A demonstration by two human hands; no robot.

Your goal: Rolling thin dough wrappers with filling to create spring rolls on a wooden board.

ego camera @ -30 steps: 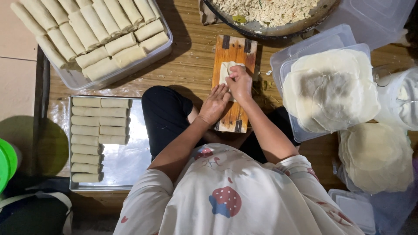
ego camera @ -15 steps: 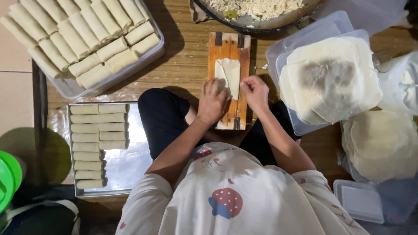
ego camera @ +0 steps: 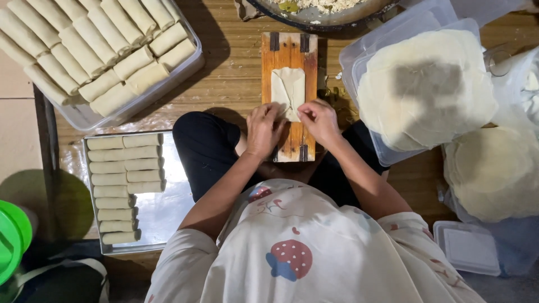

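Note:
A pale folded wrapper (ego camera: pixel 288 88) lies on a narrow wooden board (ego camera: pixel 289 50) in front of me. My left hand (ego camera: pixel 264 130) and my right hand (ego camera: pixel 317 120) both pinch its near edge, fingers curled on the dough. The wrapper's sides are folded in over a hidden filling. My knees in dark trousers sit below the board.
A clear tub of finished rolls (ego camera: pixel 95 53) stands at the top left, a metal tray (ego camera: pixel 168 207) with two columns of rolls at the left. Stacks of round wrappers (ego camera: pixel 426 84) fill containers on the right. A filling bowl (ego camera: pixel 325 17) sits beyond the board. A green lid (ego camera: pixel 11 235) lies far left.
My right hand came back from the board's right side to the wrapper's near edge, and both hands now grip it together. The wrapper's sides have been folded inward.

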